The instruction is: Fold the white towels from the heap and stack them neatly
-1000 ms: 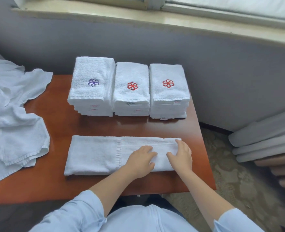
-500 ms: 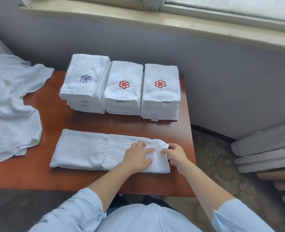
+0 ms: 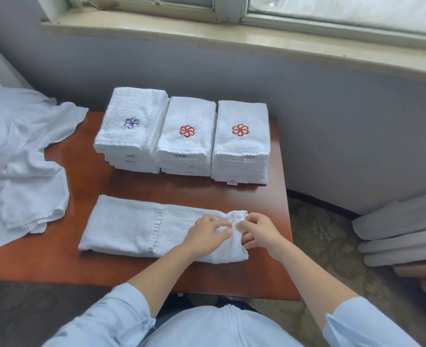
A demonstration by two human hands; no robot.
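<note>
A white towel (image 3: pixel 131 226), folded into a long strip, lies across the front of the brown table (image 3: pixel 81 191). Its right end is bunched up. My left hand (image 3: pixel 206 234) rests on that end with the fingers pressing the cloth. My right hand (image 3: pixel 259 230) pinches the raised right edge of the towel between thumb and fingers. Behind it stand three stacks of folded white towels: one with a purple flower emblem (image 3: pixel 131 126), and two with red emblems (image 3: pixel 188 136) (image 3: pixel 242 136). The heap of unfolded white towels (image 3: pixel 19 166) lies at the left.
A grey wall and a window sill (image 3: pixel 232 38) run behind the table. Patterned carpet (image 3: pixel 319 251) lies to the right, with grey and brown rolled bolsters (image 3: pixel 402 234) at the far right edge.
My right hand went from lying flat on the towel's right end to pinching and lifting its edge. My left hand stayed on the cloth. The camera shifted a little.
</note>
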